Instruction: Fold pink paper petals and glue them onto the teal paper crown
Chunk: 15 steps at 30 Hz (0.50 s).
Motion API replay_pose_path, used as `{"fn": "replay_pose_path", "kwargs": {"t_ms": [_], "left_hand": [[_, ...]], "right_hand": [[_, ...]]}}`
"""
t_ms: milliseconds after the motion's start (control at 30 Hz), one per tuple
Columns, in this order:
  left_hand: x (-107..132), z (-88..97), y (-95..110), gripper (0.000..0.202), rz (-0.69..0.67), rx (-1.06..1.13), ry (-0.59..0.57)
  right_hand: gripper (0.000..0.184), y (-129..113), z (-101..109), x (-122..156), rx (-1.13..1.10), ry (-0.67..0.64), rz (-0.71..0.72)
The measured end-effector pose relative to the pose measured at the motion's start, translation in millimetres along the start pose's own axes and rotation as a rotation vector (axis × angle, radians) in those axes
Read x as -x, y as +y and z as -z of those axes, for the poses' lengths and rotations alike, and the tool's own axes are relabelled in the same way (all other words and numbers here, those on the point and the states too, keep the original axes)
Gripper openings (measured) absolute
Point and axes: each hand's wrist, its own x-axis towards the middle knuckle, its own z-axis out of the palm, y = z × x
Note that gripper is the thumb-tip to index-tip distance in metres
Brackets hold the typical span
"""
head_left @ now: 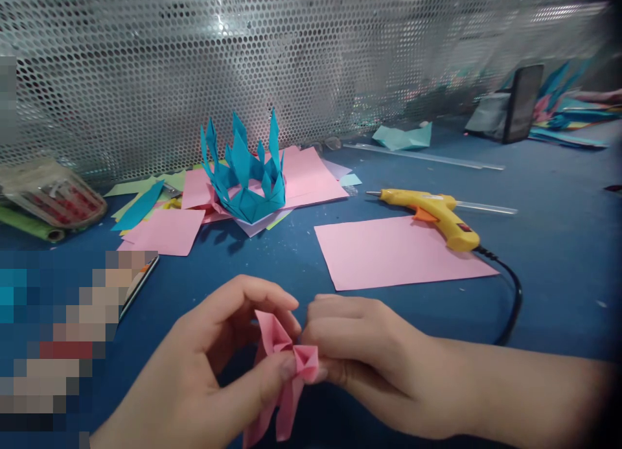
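Both of my hands meet low in the middle of the view over a small folded pink paper piece [286,365]. My left hand [214,365] pinches it between thumb and fingers, with the thumb pressed on its front. From the right, my right hand [369,358] grips the same piece with curled fingers. Two pink paper tails hang down below the fold. Farther back on the blue table [272,267] stands a blue folded paper crown [245,173] on pink sheets.
A yellow glue gun [432,216] lies on a pink sheet [398,251], its black cord curving toward my right arm. Loose pink, green and blue papers lie at the left. A perforated metal screen [311,60] closes the back. A dark phone [522,102] leans at the far right.
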Motion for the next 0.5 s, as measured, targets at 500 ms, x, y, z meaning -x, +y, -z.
{"fn": "replay_pose_path", "kwargs": {"t_ms": [500], "left_hand": [[3.2,-1.0,-0.1,0.01,-0.108,-0.138,-0.111]], "right_hand": [[0.029,-0.2,-1.9,2.0,0.124,-0.083,0.031]]}}
